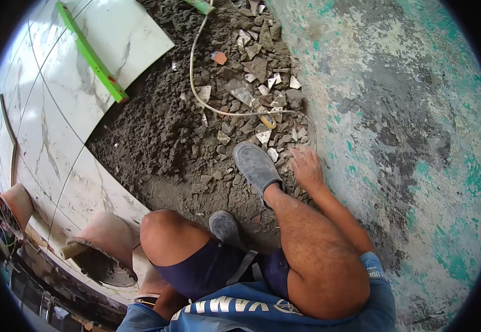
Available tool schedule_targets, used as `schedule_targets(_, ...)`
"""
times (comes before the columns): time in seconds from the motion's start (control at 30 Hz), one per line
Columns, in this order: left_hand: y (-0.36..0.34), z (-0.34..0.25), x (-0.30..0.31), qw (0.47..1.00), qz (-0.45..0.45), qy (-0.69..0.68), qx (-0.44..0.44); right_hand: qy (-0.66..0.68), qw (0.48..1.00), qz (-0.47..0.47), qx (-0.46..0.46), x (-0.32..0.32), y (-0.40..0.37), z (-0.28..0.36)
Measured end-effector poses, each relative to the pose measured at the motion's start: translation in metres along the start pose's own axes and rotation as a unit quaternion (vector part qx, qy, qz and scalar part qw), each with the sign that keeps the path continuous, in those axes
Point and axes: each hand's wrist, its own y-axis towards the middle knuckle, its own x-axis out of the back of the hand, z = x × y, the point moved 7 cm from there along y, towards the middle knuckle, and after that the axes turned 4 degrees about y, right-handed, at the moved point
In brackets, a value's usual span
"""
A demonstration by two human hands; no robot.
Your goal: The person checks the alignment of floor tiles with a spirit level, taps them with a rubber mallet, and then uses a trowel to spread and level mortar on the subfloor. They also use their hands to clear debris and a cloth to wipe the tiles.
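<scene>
My right hand (307,167) reaches down beside my right shoe (258,169), low over the rubble at the foot of the wall. Its fingers are bent and slightly apart, with nothing visible in them. Small broken tile pieces (272,154) lie close to the fingertips. A trowel with a yellowish handle (267,119) rests on the rubble farther ahead, and a pale cable (240,114) crosses over it. Only part of my left arm (169,301) shows beneath my left knee; the left hand is hidden.
White marbled tiles (47,133) cover the floor at left, carrying a green spirit level (92,58). Two pinkish buckets (106,235) (18,203) stand or lie near the lower left. Dark loose mortar (157,122) borders the tiles. A worn, green-flecked wall (395,138) rises at right.
</scene>
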Motion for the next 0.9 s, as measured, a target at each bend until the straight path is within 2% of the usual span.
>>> schedule_targets(0.03, -0.007, -0.001, 0.000, 1.000, -0.004, 0.000, 0.008, -0.016, 0.998, -0.030, 0.051, 0.002, 0.031, 0.012)
schedule_targets(0.13, -0.027, -0.009, -0.003, 0.999, -0.019, -0.003, 0.033, -0.024, 0.990, -0.073, 0.122, -0.006, 0.112, 0.039)
schedule_targets(0.2, -0.041, -0.010, -0.002, 0.998, -0.032, -0.003, 0.054, -0.073, 0.987, 0.014, 0.139, -0.035, 0.146, 0.046)
schedule_targets(0.3, -0.060, -0.009, -0.010, 0.995, -0.052, -0.007, 0.086, -0.149, 0.976, 0.005, 0.161, -0.029, 0.166, 0.046)
schedule_targets(0.37, -0.076, -0.018, -0.021, 0.992, -0.061, -0.020, 0.112, -0.132, 0.986, -0.045, 0.095, 0.006, 0.175, 0.023)
schedule_targets(0.43, -0.095, -0.035, -0.031, 0.986, -0.069, -0.034, 0.145, -0.168, 0.976, -0.086, -0.110, 0.036, 0.184, -0.029)
schedule_targets(0.47, -0.105, -0.044, -0.035, 0.984, -0.072, -0.040, 0.161, -0.171, 0.977, -0.085, -0.092, 0.043, 0.187, -0.031)
schedule_targets(0.53, -0.120, -0.055, -0.040, 0.977, -0.083, -0.044, 0.193, -0.220, 0.966, -0.008, -0.139, 0.044, 0.197, -0.034)
schedule_targets(0.57, -0.128, -0.059, -0.042, 0.974, -0.087, -0.046, 0.205, -0.221, 0.967, -0.010, -0.124, 0.044, 0.202, -0.023)
schedule_targets(0.63, -0.141, -0.066, -0.041, 0.969, -0.094, -0.049, 0.223, -0.147, 0.984, 0.062, -0.079, 0.037, 0.203, 0.004)
schedule_targets(0.67, -0.140, -0.068, -0.042, 0.967, -0.103, -0.050, 0.229, -0.092, 0.992, 0.068, -0.058, 0.035, 0.204, 0.023)
schedule_targets(0.7, -0.132, -0.070, -0.042, 0.963, -0.116, -0.050, 0.236, -0.053, 0.997, 0.061, -0.020, 0.042, 0.205, 0.058)
schedule_targets(0.8, -0.102, -0.077, -0.050, 0.954, -0.149, -0.043, 0.258, -0.013, 0.994, 0.042, 0.101, 0.025, 0.233, 0.109)
schedule_targets(0.87, -0.087, -0.089, -0.059, 0.949, -0.159, -0.040, 0.271, -0.022, 0.991, 0.064, 0.117, 0.011, 0.266, 0.128)
schedule_targets(0.9, -0.083, -0.096, -0.062, 0.947, -0.159, -0.038, 0.276, -0.008, 0.990, 0.026, 0.137, 0.010, 0.286, 0.130)
